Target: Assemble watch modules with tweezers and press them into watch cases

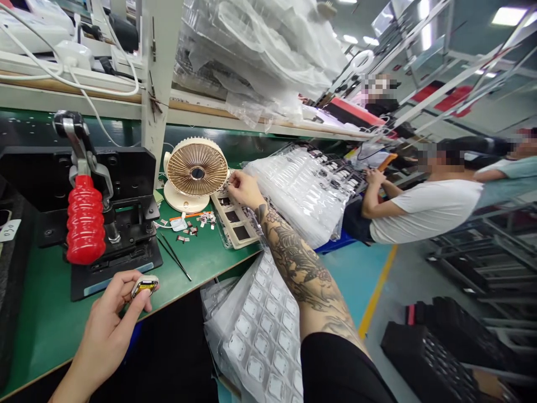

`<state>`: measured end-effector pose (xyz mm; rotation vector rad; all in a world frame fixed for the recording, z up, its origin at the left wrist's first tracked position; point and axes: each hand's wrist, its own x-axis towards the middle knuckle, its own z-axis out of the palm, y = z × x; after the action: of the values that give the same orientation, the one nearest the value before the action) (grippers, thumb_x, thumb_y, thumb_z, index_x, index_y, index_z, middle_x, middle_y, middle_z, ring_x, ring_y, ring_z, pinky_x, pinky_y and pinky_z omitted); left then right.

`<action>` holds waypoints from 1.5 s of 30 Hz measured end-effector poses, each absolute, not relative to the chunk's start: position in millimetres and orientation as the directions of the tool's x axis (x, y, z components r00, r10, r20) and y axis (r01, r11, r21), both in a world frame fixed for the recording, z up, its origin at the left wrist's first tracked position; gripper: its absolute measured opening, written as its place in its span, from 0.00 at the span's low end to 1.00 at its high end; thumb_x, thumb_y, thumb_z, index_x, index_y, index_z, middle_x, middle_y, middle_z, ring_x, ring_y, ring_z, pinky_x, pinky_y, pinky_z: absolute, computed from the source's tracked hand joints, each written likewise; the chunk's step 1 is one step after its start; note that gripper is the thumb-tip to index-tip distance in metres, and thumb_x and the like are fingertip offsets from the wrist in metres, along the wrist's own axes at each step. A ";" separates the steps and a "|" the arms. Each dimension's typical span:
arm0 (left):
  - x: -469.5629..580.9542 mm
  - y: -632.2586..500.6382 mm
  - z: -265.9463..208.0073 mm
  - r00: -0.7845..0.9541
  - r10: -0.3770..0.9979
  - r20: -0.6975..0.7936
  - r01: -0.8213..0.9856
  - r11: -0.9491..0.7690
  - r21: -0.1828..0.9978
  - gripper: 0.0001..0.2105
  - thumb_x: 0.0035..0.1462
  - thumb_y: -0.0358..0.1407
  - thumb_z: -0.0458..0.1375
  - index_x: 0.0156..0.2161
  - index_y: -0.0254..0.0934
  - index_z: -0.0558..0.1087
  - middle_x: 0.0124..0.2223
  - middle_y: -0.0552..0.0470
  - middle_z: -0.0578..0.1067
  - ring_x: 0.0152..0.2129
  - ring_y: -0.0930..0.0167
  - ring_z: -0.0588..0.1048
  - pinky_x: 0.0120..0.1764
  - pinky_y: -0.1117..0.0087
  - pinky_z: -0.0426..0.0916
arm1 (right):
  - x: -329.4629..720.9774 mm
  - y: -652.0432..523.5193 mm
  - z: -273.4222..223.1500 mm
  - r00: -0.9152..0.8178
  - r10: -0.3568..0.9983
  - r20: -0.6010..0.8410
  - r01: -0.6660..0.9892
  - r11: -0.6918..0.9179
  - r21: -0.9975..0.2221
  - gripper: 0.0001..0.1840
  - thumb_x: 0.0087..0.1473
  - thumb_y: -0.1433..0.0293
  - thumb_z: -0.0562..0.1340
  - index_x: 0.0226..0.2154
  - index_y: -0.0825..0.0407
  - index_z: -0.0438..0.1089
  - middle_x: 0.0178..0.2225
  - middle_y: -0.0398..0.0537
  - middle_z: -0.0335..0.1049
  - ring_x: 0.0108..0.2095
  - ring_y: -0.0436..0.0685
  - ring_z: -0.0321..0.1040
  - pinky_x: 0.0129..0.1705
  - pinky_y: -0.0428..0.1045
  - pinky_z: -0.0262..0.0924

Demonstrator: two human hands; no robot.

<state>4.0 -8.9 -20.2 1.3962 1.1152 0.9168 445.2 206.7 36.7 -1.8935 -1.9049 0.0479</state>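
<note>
My left hand is closed around a small rounded device housing, shaped like a watch case, with yellow and black parts showing inside. It is held above the front edge of the green bench. Stretched far out, my right hand has its fingers pinched together over the far end of a beige compartment tray, just right of a beige fan. Whatever is between those fingers is too small to make out. Dark pieces lie in the tray's compartments. Black tweezers rest on the bench between my hands.
A press with a red handle stands at left. Several small parts lie scattered before the fan. Plastic-covered trays are stacked at right; another tray of white pieces sits below the bench edge. A co-worker sits farther right.
</note>
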 end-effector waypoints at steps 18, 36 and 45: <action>4.5 -8.4 -21.8 0.284 0.959 -0.015 0.184 -0.039 0.982 0.14 0.75 0.48 0.62 0.58 0.45 0.74 0.37 0.53 0.81 0.39 0.65 0.83 0.43 0.68 0.76 | 437.9 211.5 46.9 -0.108 0.978 0.178 0.974 0.140 -0.176 0.09 0.59 0.76 0.64 0.40 0.54 0.81 0.41 0.52 0.81 0.40 0.57 0.71 0.48 0.50 0.62; 2.7 -7.8 -25.7 0.300 0.954 -0.002 0.157 -0.047 0.986 0.13 0.76 0.47 0.62 0.57 0.45 0.74 0.39 0.54 0.80 0.39 0.67 0.80 0.45 0.69 0.75 | 422.3 212.1 45.1 -0.127 0.969 0.210 0.991 0.134 -0.018 0.13 0.65 0.73 0.60 0.47 0.58 0.79 0.48 0.63 0.80 0.47 0.63 0.74 0.52 0.52 0.62; 8.9 -6.2 -16.0 0.228 0.968 0.104 0.276 -0.167 0.947 0.11 0.74 0.45 0.65 0.53 0.44 0.83 0.51 0.48 0.85 0.45 0.62 0.82 0.45 0.66 0.73 | 413.6 142.1 73.2 -0.063 0.890 0.451 0.967 0.166 -0.192 0.14 0.66 0.70 0.60 0.49 0.53 0.80 0.45 0.55 0.81 0.41 0.60 0.76 0.51 0.55 0.72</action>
<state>8.9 -6.2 -16.0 1.6232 1.1878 0.9904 413.6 142.1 73.2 -1.7539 -1.9828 -0.2189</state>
